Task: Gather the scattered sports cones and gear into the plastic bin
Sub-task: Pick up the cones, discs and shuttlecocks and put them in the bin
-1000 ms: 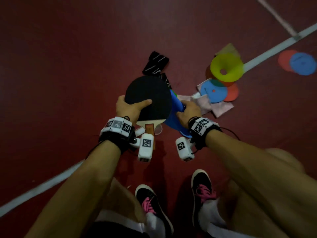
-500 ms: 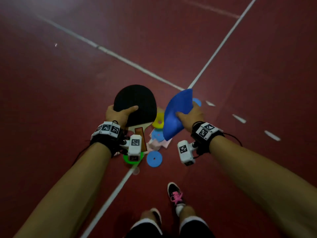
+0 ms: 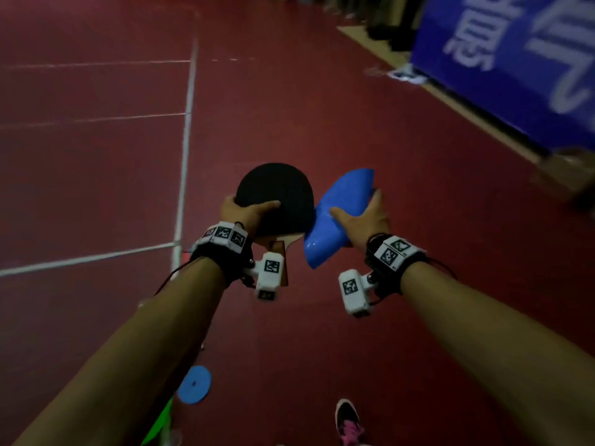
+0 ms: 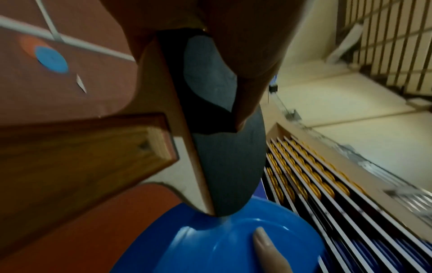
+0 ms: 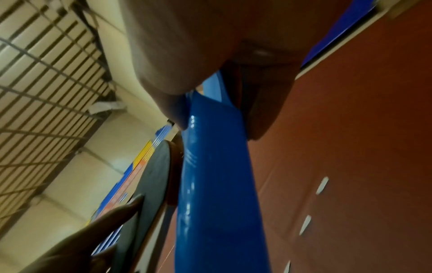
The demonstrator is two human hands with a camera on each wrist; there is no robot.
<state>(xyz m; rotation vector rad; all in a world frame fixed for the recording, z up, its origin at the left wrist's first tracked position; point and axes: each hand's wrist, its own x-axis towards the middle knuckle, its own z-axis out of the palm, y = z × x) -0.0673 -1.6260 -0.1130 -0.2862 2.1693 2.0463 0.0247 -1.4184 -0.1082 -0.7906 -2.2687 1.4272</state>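
While your left hand (image 3: 246,214) pinches the bat (image 3: 277,196) and your right hand (image 3: 363,220) pinches the blue cone (image 3: 341,217), both are up in the air. Their edges touch, so a bump could knock one loose. The bat's handle points near, toward you. No bin shows.

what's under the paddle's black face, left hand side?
The left hand grips the paddle: thumb on top of the black rubber, fingers hidden beneath. Its wooden handle sticks out below. The blue cone touches the blade's edge.
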